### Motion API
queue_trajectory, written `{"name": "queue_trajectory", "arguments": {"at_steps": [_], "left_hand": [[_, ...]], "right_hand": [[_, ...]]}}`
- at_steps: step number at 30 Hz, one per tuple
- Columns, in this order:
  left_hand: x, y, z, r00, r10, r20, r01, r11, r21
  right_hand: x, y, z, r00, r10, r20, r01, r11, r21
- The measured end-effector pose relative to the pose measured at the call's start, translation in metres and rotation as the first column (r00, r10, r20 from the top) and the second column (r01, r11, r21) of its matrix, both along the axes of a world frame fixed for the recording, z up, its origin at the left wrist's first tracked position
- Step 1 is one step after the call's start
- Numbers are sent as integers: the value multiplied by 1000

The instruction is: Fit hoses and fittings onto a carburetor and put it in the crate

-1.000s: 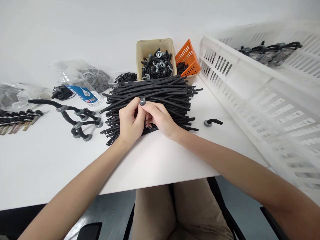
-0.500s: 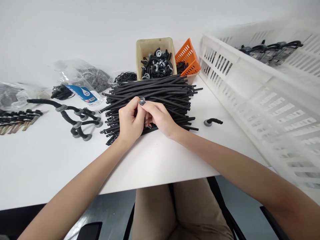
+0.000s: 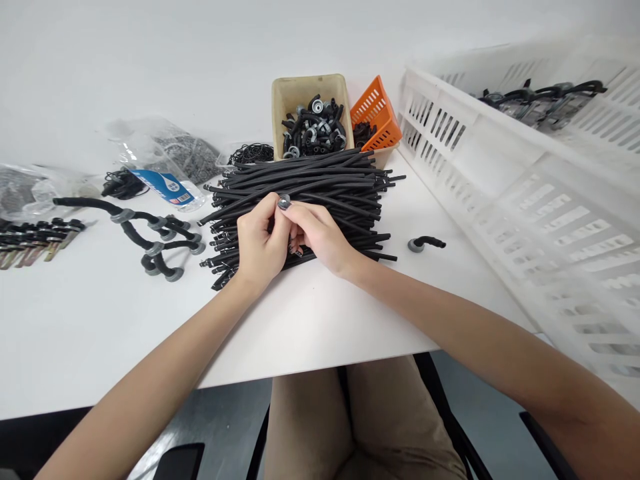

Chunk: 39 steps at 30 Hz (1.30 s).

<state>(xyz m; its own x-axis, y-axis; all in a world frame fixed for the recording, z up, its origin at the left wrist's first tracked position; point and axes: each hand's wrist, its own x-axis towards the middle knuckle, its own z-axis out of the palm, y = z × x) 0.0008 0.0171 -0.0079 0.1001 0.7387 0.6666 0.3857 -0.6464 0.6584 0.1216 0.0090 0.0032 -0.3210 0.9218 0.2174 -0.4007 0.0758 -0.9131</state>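
Note:
My left hand [image 3: 263, 240] and my right hand [image 3: 320, 235] meet over a pile of black rubber tubes [image 3: 310, 180]. Both hands are closed, with fingertips pressed together, and what lies between them is hidden by the fingers. The tubes lie crosswise under and behind the hands. To the right of my right hand rests a short bent black tube with a grey cap [image 3: 427, 244]. On the left, several black tubes joined by grey rings [image 3: 155, 248] form a branching cluster on the white table [image 3: 320, 333].
Behind the pile stand a beige bin [image 3: 277, 120] of capped tube pieces and an orange basket [image 3: 383, 110]. A large white slotted crate [image 3: 480, 153] borders the right. Plastic bags [image 3: 185, 150], a blue-labelled clear wrapper [image 3: 167, 189] and bolt-like parts [image 3: 40, 240] lie left.

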Motion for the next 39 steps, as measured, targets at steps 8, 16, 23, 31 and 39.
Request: {"name": "queue_trajectory", "arguments": {"at_steps": [8,16,23,31,39], "left_hand": [[1,0,1,1000,-1,-5,1,1000,9],[1,0,1,1000,7,-19,-7,1000,12],[1,-1,3,1000,-4,-12,4,1000,11],[1,0,1,1000,-18,18,18,1000,4],[1,0,0,1000,-23,19,23,1000,-1]], "right_hand": [[0,0,2,1000,4,-8,-4,1000,-11],[0,0,1,1000,1,1,-1,1000,-14],[1,-1,2,1000,7,11,-7,1000,-20],[0,0,1,1000,6,2,-6,1000,-11],[0,0,1,1000,14,-12,-14,1000,-11]]}}
